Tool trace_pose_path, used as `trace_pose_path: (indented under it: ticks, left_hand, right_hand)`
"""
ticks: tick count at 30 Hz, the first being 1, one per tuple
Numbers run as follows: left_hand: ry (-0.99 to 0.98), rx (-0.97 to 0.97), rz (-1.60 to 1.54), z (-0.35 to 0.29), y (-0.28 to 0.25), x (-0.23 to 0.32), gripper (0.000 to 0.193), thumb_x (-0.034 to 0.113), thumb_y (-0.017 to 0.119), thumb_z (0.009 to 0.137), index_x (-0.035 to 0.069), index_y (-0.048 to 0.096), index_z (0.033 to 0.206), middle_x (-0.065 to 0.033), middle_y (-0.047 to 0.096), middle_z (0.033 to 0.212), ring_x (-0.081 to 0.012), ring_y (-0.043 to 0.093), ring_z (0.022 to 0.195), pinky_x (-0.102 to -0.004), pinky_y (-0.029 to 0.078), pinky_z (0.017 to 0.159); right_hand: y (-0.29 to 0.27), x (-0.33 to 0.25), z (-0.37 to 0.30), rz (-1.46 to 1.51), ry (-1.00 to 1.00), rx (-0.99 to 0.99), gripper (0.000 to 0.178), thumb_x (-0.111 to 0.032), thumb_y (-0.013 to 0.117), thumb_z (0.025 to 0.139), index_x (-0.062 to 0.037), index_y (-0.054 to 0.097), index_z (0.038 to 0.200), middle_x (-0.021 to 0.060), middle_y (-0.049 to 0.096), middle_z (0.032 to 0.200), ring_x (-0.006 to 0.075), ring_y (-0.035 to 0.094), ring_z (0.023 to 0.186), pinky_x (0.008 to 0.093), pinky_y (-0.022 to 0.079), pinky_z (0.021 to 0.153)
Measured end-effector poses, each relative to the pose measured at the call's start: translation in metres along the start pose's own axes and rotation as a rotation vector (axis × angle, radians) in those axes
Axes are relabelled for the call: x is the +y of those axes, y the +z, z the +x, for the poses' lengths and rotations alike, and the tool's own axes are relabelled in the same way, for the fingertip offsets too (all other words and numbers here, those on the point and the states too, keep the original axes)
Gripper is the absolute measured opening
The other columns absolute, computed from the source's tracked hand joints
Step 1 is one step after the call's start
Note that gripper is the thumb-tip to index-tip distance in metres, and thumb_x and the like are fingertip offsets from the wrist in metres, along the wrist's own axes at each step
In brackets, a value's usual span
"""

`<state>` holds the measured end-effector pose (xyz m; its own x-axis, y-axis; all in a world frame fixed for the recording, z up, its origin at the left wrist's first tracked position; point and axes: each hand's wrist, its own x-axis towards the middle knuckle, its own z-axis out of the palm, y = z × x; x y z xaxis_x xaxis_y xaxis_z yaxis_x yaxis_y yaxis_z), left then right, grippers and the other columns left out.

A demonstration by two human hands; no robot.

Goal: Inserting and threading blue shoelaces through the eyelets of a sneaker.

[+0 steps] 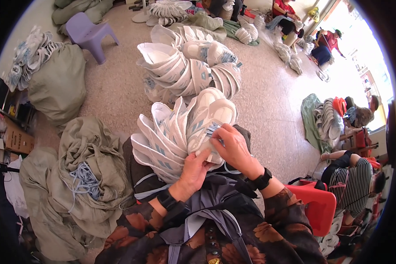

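Note:
A white sneaker upper [222, 112] with pale blue side stripes lies toe-away over my lap. My left hand [192, 172] grips its near edge between thumb and fingers. Over the lacing area, my right hand [235, 150] has thumb and fingers pinched together at a light blue shoelace [212, 129]; the lace's end is hidden by the fingers. Against the left side of this upper leans a fanned row of similar uppers [156, 143]. Loose blue lace strands [146, 178] trail across the dark cloth on my lap.
Just ahead on the floor sits a ring-shaped heap of uppers [185, 72]. To my left are an olive sack [103, 145], a bundle of blue laces [86, 180] and a lilac chair [88, 35]. A red stool [314, 207] stands at my right; several people sit farther off.

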<state>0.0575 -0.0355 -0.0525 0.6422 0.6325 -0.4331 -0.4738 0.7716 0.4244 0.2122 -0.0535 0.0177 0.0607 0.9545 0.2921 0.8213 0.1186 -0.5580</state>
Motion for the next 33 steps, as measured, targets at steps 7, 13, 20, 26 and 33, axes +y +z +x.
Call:
trace_pose_path:
  ticks: [7, 13, 20, 26, 33]
  left_hand:
    - [-0.237, -0.103, 0.439, -0.026, -0.011, 0.035, 0.033, 0.017, 0.061, 0.1, 0.002, 0.057, 0.129, -0.0086, 0.068, 0.105, -0.0159, 0.068, 0.093, -0.0326, 0.057, 0.084]
    - [0.266, -0.097, 0.879, -0.015, 0.022, 0.068, 0.024, 0.021, 0.062, 0.1, 0.0, 0.068, 0.109, -0.0036, 0.066, 0.081, -0.0073, 0.057, 0.057, -0.0216, 0.047, 0.054]
    - [0.564, -0.005, 0.711, -0.001, 0.029, 0.123, 0.023, 0.019, 0.058, 0.101, 0.002, 0.066, 0.113, -0.0009, 0.062, 0.078, -0.0086, 0.056, 0.058, -0.0237, 0.048, 0.059]
    - [0.889, 0.224, 0.475, -0.038, -0.022, 0.244, 0.031, 0.018, 0.055, 0.101, 0.0, 0.06, 0.125, -0.0067, 0.066, 0.094, -0.0128, 0.063, 0.076, -0.0298, 0.054, 0.074]
    - [1.004, 0.099, 1.441, -0.016, -0.004, 0.138, 0.032, 0.0, 0.064, 0.089, 0.002, 0.061, 0.121, -0.0119, 0.061, 0.125, -0.0276, 0.063, 0.106, -0.0376, 0.048, 0.097]
  right_hand:
    - [0.003, 0.011, 0.028, 0.047, -0.094, -0.083, 0.011, -0.009, 0.068, 0.087, 0.0008, 0.063, 0.088, 0.0127, 0.059, 0.079, 0.0304, 0.06, 0.072, 0.0394, 0.048, 0.068]
    - [-0.048, -0.061, 0.073, 0.556, -0.107, -0.026, 0.007, -0.006, 0.066, 0.09, -0.0004, 0.063, 0.088, 0.0071, 0.062, 0.081, 0.0135, 0.057, 0.072, 0.0298, 0.046, 0.066]
    - [-0.035, -0.01, 0.029, 0.59, 0.06, 0.081, 0.009, -0.007, 0.067, 0.09, -0.0006, 0.064, 0.096, 0.0051, 0.063, 0.083, 0.0124, 0.059, 0.08, 0.0291, 0.048, 0.072]
    - [-0.014, 0.044, -0.049, 0.298, 0.259, 0.025, 0.016, -0.006, 0.067, 0.087, 0.0, 0.063, 0.101, 0.0125, 0.064, 0.096, 0.0266, 0.063, 0.092, 0.0358, 0.049, 0.081]
    - [-0.006, 0.027, -0.045, 0.29, 0.177, 0.105, 0.015, -0.003, 0.067, 0.085, -0.0022, 0.064, 0.1, 0.0133, 0.061, 0.095, 0.032, 0.063, 0.091, 0.039, 0.051, 0.078]
